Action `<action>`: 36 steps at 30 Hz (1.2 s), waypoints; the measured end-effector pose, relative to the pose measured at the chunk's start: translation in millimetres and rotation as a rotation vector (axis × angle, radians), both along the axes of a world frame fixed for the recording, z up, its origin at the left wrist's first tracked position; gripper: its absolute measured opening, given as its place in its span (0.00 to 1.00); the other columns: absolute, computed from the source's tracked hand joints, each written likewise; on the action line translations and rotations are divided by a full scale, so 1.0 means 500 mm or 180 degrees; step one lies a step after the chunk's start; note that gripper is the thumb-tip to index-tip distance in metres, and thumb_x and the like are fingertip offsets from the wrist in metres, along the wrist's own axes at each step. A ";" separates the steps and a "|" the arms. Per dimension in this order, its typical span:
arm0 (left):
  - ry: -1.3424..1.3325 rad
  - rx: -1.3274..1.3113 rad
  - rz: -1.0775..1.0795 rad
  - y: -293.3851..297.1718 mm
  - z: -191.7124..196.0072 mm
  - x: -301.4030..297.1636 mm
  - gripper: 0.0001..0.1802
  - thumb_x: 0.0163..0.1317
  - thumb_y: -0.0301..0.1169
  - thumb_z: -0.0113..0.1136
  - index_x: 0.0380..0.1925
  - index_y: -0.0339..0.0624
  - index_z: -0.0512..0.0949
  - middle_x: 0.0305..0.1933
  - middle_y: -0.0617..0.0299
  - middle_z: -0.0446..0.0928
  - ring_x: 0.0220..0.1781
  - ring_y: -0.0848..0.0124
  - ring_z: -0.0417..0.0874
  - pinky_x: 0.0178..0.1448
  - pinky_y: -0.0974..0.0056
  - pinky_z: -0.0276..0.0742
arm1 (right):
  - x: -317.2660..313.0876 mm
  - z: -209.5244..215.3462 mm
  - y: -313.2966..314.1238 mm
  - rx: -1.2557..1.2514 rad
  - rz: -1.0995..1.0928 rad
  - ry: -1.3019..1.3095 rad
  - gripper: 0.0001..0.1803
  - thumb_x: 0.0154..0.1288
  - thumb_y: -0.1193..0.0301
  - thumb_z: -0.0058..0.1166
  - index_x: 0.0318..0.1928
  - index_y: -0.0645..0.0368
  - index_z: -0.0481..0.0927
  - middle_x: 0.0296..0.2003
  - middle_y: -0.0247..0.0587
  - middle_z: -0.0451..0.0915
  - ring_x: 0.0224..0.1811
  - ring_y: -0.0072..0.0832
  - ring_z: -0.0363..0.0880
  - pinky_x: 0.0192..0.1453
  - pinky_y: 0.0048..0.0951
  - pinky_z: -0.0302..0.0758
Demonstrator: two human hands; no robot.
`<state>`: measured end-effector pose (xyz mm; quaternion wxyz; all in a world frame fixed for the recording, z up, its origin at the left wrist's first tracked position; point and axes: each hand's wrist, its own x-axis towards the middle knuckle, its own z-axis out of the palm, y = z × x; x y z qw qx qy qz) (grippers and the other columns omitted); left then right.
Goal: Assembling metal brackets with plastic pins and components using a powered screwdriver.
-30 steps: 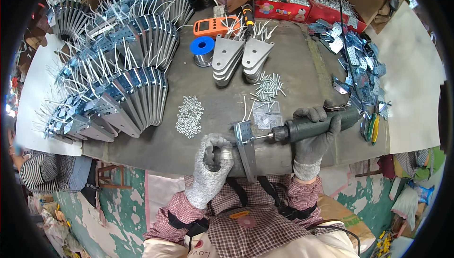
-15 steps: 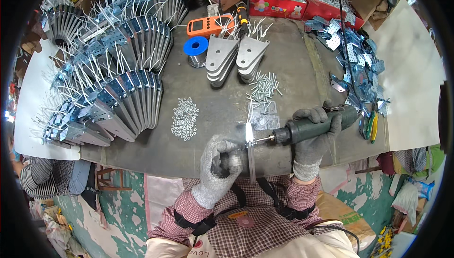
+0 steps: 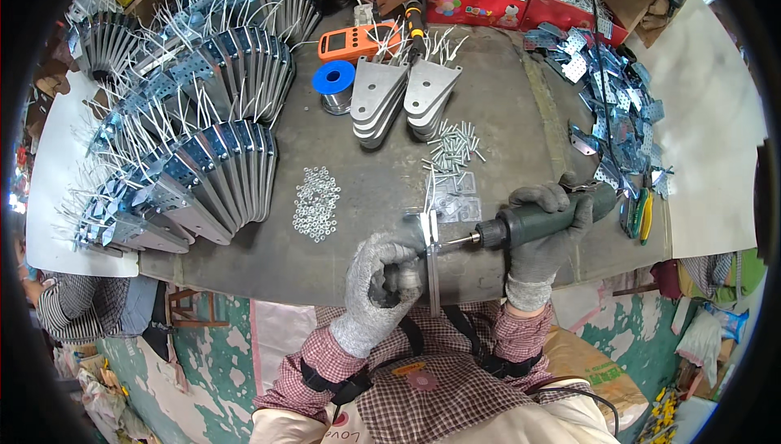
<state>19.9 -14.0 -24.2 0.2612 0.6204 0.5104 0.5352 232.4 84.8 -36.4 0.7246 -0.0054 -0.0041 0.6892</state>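
My left hand (image 3: 381, 277), in a grey glove, is closed with its fingertips against the left side of a narrow metal plate (image 3: 433, 277) standing on edge at the table's front. White wires rise from the plate's far end. My right hand (image 3: 541, 253), gloved too, grips a dark green electric screwdriver (image 3: 521, 223) lying sideways. Its bit (image 3: 462, 241) points left and meets the plate near my left fingertips. The fingertips and any small part between them are hard to make out. Loose screws (image 3: 455, 147) and clear plastic pieces (image 3: 460, 200) lie just beyond.
Nuts (image 3: 316, 204) are spread left of centre. Rows of wired metal plates (image 3: 220, 176) fill the left side. Two plate stacks (image 3: 378, 98), a solder spool (image 3: 333, 78) and an orange meter (image 3: 358, 41) stand farther back. Brackets (image 3: 610, 94) and pliers (image 3: 643, 216) lie right.
The screwdriver and my right hand have shifted slightly right. The plate has turned a little, and my left hand has moved slightly with it.
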 end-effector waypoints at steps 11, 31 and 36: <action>-0.0024 -0.0215 0.0439 0.010 -0.019 0.030 0.11 0.57 0.15 0.61 0.38 0.39 0.75 0.42 0.54 0.80 0.43 0.63 0.82 0.51 0.60 0.79 | -0.005 0.006 -0.001 0.0071 -0.0035 0.0007 0.20 0.72 0.60 0.61 0.58 0.54 0.76 0.30 0.30 0.71 0.34 0.24 0.72 0.58 0.40 0.73; 0.0625 0.0209 0.0108 0.018 -0.032 0.019 0.21 0.49 0.25 0.75 0.42 0.42 0.75 0.47 0.50 0.81 0.43 0.51 0.84 0.45 0.54 0.81 | -0.009 0.004 -0.001 -0.0286 -0.0136 -0.0051 0.11 0.74 0.59 0.58 0.44 0.53 0.77 0.30 0.28 0.73 0.34 0.23 0.73 0.55 0.39 0.74; 0.0769 0.0265 0.0107 0.021 -0.024 0.023 0.19 0.53 0.26 0.76 0.40 0.40 0.75 0.43 0.50 0.80 0.42 0.55 0.84 0.45 0.57 0.81 | -0.007 0.000 0.000 -0.0217 -0.0092 -0.0039 0.11 0.74 0.60 0.58 0.45 0.53 0.77 0.30 0.29 0.74 0.33 0.23 0.74 0.55 0.39 0.74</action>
